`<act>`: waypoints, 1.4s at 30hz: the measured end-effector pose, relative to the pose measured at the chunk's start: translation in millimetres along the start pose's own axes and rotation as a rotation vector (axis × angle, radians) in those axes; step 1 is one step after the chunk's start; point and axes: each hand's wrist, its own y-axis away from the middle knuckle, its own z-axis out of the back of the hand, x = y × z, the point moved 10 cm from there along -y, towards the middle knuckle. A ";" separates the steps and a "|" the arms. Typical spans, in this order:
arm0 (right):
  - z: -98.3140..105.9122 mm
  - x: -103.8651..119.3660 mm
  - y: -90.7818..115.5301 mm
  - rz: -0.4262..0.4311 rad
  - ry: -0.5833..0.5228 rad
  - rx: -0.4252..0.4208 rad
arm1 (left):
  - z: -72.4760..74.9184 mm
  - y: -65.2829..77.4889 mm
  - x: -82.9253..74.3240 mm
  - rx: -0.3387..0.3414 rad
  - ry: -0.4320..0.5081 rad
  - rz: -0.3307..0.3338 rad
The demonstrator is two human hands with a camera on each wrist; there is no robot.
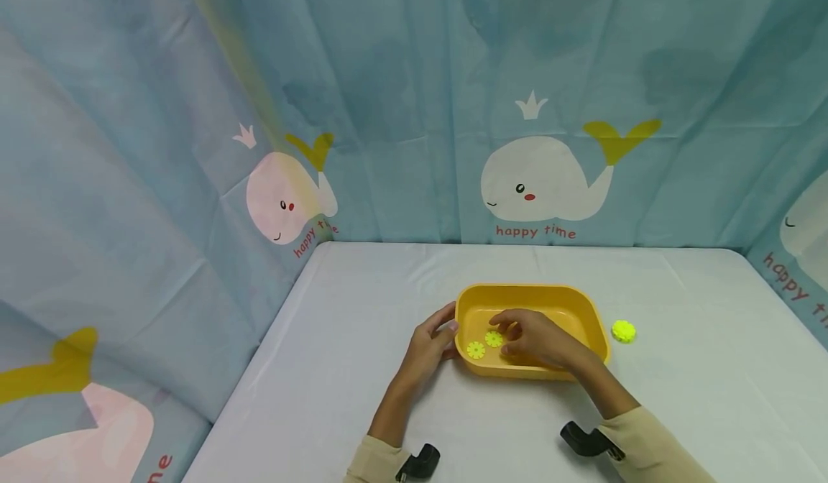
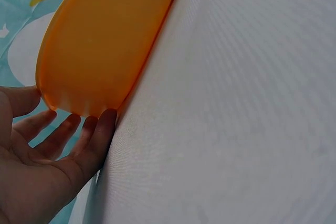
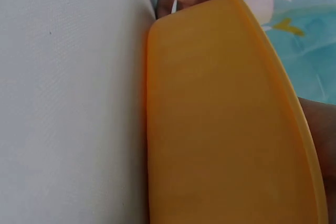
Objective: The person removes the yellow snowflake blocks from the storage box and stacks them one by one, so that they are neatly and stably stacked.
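Note:
A yellow plastic tray (image 1: 533,371) with rounded corners stands on the table. My left hand (image 1: 423,350) is at its left end, fingertips against the outer wall and thumb at the rim in the left wrist view. Over the tray's inside, my right hand (image 1: 537,338) has bent fingers with a gap between index finger and thumb; nothing shows held. Two neon yellow-green notched discs lie in the tray: one disc (image 1: 475,350) near the left front corner, another disc (image 1: 494,338) just left of the right thumb. In the right wrist view the tray wall (image 3: 220,103) hides most of that hand.
Right of the tray, a thicker yellow-green notched piece (image 1: 624,331), seemingly stacked discs, lies on the white table cover (image 1: 698,368). A blue curtain (image 1: 401,109) with printed whales rises behind and beside the table. Black wrist mounts (image 1: 585,440) stick out from the sleeves.

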 end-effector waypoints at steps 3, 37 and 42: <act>-0.9 1.6 -3.3 0.003 0.022 0.002 | 0.6 0.0 -0.4 -0.002 -0.002 -0.006; -8.1 7.0 -11.1 0.025 0.104 0.004 | -1.9 -0.2 -1.0 0.023 0.020 -0.011; -5.4 7.7 -7.0 0.027 0.102 -0.009 | -1.3 0.4 -0.9 0.018 0.010 -0.009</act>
